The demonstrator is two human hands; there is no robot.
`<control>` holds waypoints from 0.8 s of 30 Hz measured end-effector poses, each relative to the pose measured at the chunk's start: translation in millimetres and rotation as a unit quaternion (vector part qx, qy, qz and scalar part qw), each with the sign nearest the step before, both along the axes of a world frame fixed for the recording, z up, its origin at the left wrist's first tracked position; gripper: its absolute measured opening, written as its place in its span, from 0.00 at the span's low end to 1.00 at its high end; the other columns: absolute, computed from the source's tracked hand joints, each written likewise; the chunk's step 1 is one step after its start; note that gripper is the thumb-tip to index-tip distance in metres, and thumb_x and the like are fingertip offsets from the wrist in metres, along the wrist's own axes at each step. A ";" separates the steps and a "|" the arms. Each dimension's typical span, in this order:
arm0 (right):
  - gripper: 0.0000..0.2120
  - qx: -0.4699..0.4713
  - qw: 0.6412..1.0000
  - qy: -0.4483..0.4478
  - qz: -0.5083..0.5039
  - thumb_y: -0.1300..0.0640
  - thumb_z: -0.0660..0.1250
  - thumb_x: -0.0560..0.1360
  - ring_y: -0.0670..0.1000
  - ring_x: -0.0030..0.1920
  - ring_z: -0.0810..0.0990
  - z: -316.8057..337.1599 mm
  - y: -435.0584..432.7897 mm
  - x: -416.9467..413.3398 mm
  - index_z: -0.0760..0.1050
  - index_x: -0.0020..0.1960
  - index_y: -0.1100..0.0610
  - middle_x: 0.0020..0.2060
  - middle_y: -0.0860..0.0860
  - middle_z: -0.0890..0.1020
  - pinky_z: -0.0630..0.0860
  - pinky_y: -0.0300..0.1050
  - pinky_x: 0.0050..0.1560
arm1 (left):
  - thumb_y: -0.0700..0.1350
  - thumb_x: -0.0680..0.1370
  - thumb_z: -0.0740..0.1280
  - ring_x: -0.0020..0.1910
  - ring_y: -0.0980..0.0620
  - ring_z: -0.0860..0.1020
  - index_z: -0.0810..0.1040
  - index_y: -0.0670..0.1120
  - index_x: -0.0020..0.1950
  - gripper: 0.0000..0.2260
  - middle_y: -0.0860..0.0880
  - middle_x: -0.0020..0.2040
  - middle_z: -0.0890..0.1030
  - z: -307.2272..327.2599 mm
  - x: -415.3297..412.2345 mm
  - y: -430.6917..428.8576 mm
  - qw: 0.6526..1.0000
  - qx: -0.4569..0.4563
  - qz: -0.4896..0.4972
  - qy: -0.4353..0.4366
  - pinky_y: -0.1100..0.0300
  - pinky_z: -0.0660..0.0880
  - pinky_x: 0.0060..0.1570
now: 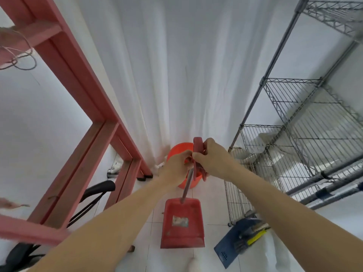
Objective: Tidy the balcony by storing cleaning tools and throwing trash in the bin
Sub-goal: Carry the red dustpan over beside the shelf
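On a white-tiled balcony floor (214,197), seen from above, a pink wooden frame (78,91) leans at the far left with a black chair (94,191) below it. Towards the middle, the left hand (176,167) has its fingers curled round the upper part of a red dustpan's (182,226) long handle. The pan hangs low near the tiles, in front of an orange bucket (177,152) that stands against a white curtain (167,65). Just right, the right hand (214,158) has its fingers clamped on the red grip at the handle's top. Further right stands a wire shelf (294,122), with a blue tray (233,244) of brushes on the floor at its foot. The tidying seems unfinished: the dustpan is not yet stored, the tray lies out, and a small brown scrap (131,248) sits on the tiles. No bin is visible.
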State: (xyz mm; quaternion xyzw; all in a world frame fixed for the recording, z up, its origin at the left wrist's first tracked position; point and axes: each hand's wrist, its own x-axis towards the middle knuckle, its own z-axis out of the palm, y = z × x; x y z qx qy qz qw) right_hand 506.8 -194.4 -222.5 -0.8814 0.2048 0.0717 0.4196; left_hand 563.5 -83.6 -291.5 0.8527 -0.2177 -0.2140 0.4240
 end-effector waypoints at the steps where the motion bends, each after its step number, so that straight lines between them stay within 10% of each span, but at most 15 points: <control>1: 0.14 -0.001 1.000 0.005 0.002 0.54 0.62 0.76 0.57 0.40 0.82 -5.5 -7.9 9.1 0.66 0.55 0.62 0.43 0.57 0.80 0.80 0.52 0.43 | 0.36 0.78 0.60 0.38 0.59 0.76 0.76 0.52 0.47 0.11 0.59 0.37 0.77 -5.7 7.8 -7.6 1.000 0.003 0.006 0.009 0.72 0.71 0.40; 4: 0.15 -0.014 0.999 0.028 0.007 0.55 0.62 0.76 0.53 0.37 0.80 -18.5 -26.8 33.4 0.66 0.57 0.62 0.41 0.54 0.79 0.76 0.43 0.35 | 0.32 0.77 0.60 0.35 0.59 0.73 0.75 0.50 0.41 0.13 0.58 0.34 0.73 -14.1 28.8 -27.9 1.000 0.001 0.013 0.017 0.78 0.68 0.34; 7: 0.14 0.008 0.999 0.042 0.010 0.56 0.62 0.76 0.58 0.40 0.83 -31.7 -41.4 52.9 0.65 0.57 0.62 0.42 0.58 0.81 0.80 0.53 0.41 | 0.36 0.78 0.63 0.36 0.66 0.68 0.78 0.43 0.56 0.09 0.62 0.36 0.67 -24.8 49.2 -42.3 1.000 0.007 0.008 0.014 0.80 0.67 0.34; 15: 0.13 0.000 0.998 0.066 0.002 0.55 0.63 0.74 0.58 0.41 0.82 -68.6 -67.2 95.1 0.66 0.56 0.60 0.41 0.58 0.81 0.80 0.58 0.45 | 0.39 0.77 0.64 0.38 0.57 0.76 0.80 0.46 0.51 0.07 0.58 0.36 0.77 -71.2 96.4 -68.4 0.997 -0.007 0.007 0.076 0.68 0.71 0.43; 24: 0.13 -0.042 0.998 0.040 -0.024 0.52 0.66 0.75 0.51 0.43 0.81 -70.9 -85.9 119.0 0.72 0.56 0.57 0.48 0.54 0.81 0.74 0.36 0.37 | 0.45 0.81 0.59 0.45 0.54 0.78 0.71 0.50 0.68 0.15 0.51 0.51 0.81 -75.9 120.2 -77.4 0.993 0.014 -0.017 0.116 0.64 0.73 0.48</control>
